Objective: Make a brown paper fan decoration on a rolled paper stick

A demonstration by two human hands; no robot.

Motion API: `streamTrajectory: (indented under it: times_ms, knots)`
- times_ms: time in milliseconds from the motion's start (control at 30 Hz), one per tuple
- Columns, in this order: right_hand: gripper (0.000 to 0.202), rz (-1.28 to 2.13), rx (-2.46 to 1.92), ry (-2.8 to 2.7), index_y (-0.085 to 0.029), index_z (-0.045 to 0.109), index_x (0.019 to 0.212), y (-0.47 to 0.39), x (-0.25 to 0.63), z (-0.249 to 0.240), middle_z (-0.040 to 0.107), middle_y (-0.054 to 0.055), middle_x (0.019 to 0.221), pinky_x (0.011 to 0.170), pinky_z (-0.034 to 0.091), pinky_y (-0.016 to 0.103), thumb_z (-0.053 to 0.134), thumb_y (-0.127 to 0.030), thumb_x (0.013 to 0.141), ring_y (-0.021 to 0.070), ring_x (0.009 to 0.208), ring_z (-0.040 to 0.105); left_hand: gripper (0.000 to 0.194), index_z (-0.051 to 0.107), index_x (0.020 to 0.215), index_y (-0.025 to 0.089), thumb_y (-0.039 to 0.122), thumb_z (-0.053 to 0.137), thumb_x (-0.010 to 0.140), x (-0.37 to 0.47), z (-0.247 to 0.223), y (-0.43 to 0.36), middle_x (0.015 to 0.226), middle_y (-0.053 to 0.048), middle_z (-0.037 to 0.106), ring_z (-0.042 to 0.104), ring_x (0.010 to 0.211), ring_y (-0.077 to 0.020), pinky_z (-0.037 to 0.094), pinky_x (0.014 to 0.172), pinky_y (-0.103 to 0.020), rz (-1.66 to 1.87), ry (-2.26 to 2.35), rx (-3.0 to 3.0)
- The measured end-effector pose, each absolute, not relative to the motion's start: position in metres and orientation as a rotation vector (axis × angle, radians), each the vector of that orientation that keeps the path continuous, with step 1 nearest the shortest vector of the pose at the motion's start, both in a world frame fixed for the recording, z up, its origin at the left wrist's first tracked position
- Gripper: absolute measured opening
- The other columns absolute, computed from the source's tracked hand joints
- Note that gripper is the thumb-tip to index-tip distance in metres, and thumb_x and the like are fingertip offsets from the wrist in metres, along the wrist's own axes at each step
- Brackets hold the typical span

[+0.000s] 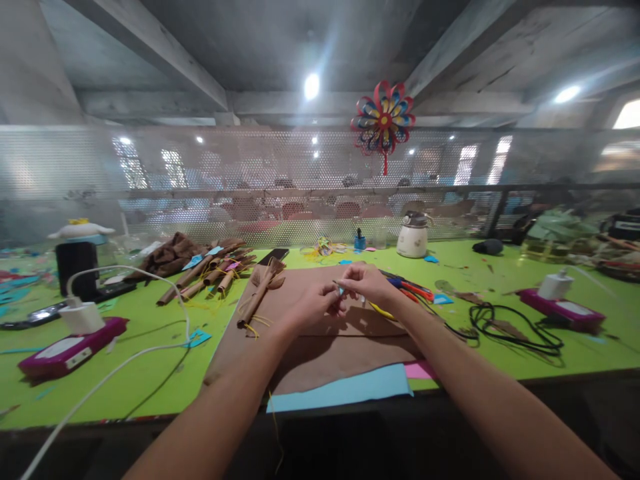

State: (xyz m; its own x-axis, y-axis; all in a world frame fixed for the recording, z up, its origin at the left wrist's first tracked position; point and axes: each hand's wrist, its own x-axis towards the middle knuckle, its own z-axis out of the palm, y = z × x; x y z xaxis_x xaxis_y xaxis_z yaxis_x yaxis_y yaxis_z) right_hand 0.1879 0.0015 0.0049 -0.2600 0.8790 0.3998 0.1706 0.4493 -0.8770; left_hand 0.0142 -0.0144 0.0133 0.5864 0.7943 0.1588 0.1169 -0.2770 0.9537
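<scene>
My left hand [316, 305] and my right hand [369, 283] meet over a sheet of brown paper [300, 370]. The fingertips of both are pinched together around something small, partly pale blue, mostly hidden by the fingers. A rolled brown paper tube [257, 300] with yellow string lies on the sheet, left of my hands. Under the sheet's near edge sticks out a strip of light blue paper [345, 391], with a bit of pink paper [419, 370] beside it. Pliers with red and blue handles [413, 288] lie just beyond my right forearm.
Several brown paper tubes [215, 273] with yellow string lie at the back left. Purple power strips stand left [75, 347] and right [563, 310]; a white cable [145, 348] crosses the left side. A black cable [517, 333] coils at right. A cream jug [413, 237] stands behind.
</scene>
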Motion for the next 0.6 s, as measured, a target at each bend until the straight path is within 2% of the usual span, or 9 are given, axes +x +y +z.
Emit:
streamTrajectory:
  times_ms: [167,367,600]
  knots:
    - [0.035,0.910,-0.902,-1.709,-0.016,0.057,0.067,0.0013,0.1881,0.0053,0.059,-0.001,0.054,0.043,0.036,0.021,0.072,-0.048,0.068,0.0084,0.045,0.048,0.019,0.067,0.080,0.014,0.022,0.050,0.081,0.0143,0.0168,-0.0195,0.065,-0.005,0.063,0.054,0.057,-0.0126,0.040,0.059,-0.025,0.789,0.729,1.722]
    - [0.033,0.902,-0.903,-1.722,-0.017,0.056,0.065,-0.0028,0.1862,0.0079,0.055,-0.002,0.050,0.042,0.035,0.021,0.070,-0.046,0.069,0.0086,0.044,0.048,0.023,0.061,0.066,0.015,0.029,0.052,0.083,0.0152,0.0198,-0.0228,0.060,-0.004,0.061,0.052,0.056,-0.0123,0.040,0.058,-0.025,0.797,0.785,1.736]
    - [0.031,0.870,-0.949,-1.698,-0.017,0.054,0.065,-0.0027,0.1826,0.0075,0.054,-0.003,0.048,0.042,0.035,0.021,0.070,-0.044,0.068,0.0084,0.042,0.046,0.023,0.061,0.070,0.013,0.033,0.055,0.083,0.0141,0.0149,-0.0180,0.062,-0.002,0.060,0.052,0.056,-0.0119,0.041,0.059,-0.026,0.769,0.805,1.756]
